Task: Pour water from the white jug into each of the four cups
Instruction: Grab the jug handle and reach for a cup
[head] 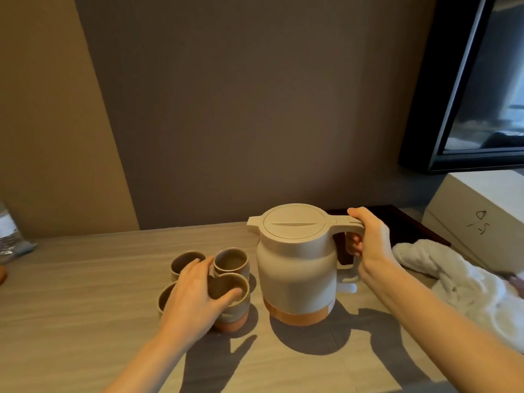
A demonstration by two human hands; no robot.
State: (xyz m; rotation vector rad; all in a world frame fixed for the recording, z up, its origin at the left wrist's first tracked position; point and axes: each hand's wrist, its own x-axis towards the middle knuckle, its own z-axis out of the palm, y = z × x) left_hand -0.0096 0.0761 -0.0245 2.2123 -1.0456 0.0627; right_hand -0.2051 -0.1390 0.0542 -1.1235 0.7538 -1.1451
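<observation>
The white jug (295, 268) with a tan base band stands upright on the table (85, 307), lid closed, spout pointing left. My right hand (368, 239) is wrapped around its handle, thumb on top. Left of the jug sit several brown ceramic cups in a tight cluster: far left (185, 259), far right (231, 260), near right (229, 296), near left (165, 299). My left hand (195, 296) lies over the cluster, thumb on the rim of the near right cup, fingers reaching toward the far cups. It partly hides the near left cup.
A white towel (453, 279) lies crumpled at the right, beside a white box (482, 217). A dark tray (397, 222) sits behind the jug. A plastic bottle (8, 234) stands at the far left edge. A dark screen (482, 80) hangs at upper right.
</observation>
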